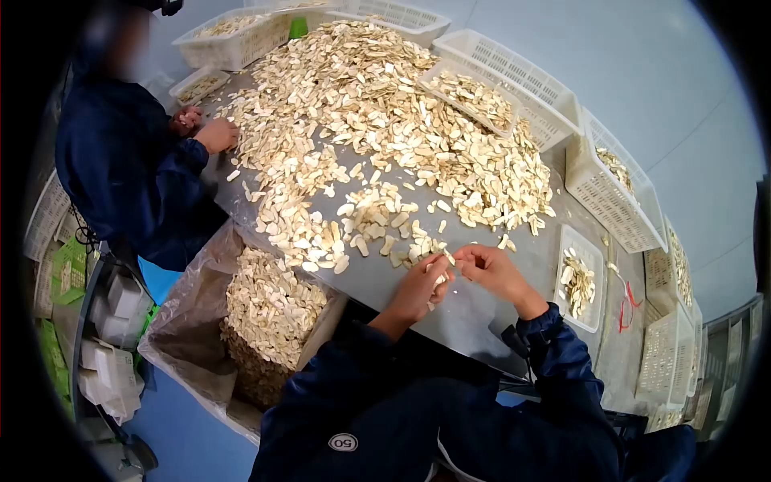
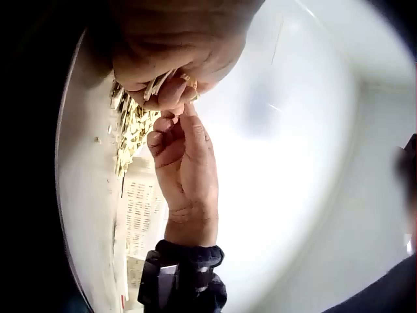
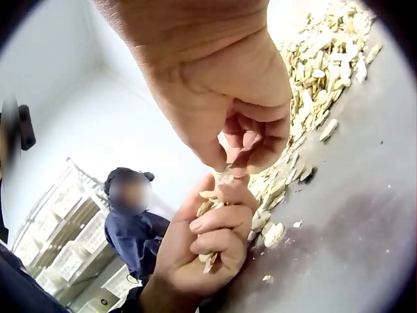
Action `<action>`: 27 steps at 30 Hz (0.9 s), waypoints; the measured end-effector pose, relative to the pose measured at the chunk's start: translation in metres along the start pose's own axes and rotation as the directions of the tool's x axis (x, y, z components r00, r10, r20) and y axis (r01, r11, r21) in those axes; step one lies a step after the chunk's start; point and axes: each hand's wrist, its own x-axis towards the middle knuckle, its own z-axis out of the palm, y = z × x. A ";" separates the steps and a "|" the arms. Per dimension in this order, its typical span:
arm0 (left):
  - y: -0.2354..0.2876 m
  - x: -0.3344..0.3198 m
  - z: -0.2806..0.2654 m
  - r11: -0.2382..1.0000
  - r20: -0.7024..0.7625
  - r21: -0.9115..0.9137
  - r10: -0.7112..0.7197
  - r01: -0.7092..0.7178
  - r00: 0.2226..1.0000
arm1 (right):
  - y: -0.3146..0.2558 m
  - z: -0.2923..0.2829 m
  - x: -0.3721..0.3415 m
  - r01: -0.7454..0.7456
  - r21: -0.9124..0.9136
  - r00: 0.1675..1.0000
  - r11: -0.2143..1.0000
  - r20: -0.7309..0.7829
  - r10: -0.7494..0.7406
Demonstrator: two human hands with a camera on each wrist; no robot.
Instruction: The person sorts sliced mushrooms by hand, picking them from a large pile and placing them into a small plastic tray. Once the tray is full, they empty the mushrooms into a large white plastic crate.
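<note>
Several pale dried slices [image 3: 208, 203] lie in the left hand [image 1: 418, 291], whose fingers curl round them above the table's near edge. The right hand [image 1: 491, 271] meets it from the right, thumb and forefinger pinched together at a slice [image 3: 225, 177] by the left fingertips. In the left wrist view the left hand [image 2: 186, 52] is at the top with slice edges showing, and the right hand [image 2: 189, 163] comes from below. A large heap of slices [image 1: 361, 88] spreads over the grey table [image 1: 470, 321] beyond both hands.
A small white tray [image 1: 599, 277] with slices stands at the right, beside a red cord [image 1: 630, 307]. White baskets [image 1: 614, 193] line the far and right edges. At the left another person [image 1: 132, 169] works at the heap. A lined box of slices [image 1: 189, 333] stands below the near edge.
</note>
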 end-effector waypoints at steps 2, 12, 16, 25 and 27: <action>-0.002 0.007 0.002 0.998 0.021 0.063 0.024 -0.025 0.999 | -0.009 0.001 -0.003 0.059 -0.143 0.998 0.988 -0.028 -0.064; -0.007 0.015 -0.001 0.993 -0.005 0.102 0.059 -0.058 0.998 | -0.013 -0.003 -0.005 0.072 -0.104 0.997 0.992 0.014 -0.071; -0.006 0.014 0.000 0.993 -0.012 0.104 0.056 -0.055 0.998 | -0.001 -0.007 0.000 -0.006 0.037 0.999 0.999 0.054 0.004; -0.005 0.014 0.003 0.986 0.012 0.157 0.059 -0.060 0.998 | -0.001 -0.014 -0.003 0.022 -0.079 0.998 0.997 -0.049 -0.026; -0.007 0.015 -0.002 0.984 0.055 0.170 0.049 -0.058 0.997 | -0.011 -0.009 -0.008 0.226 -0.233 0.959 0.946 -0.115 -0.258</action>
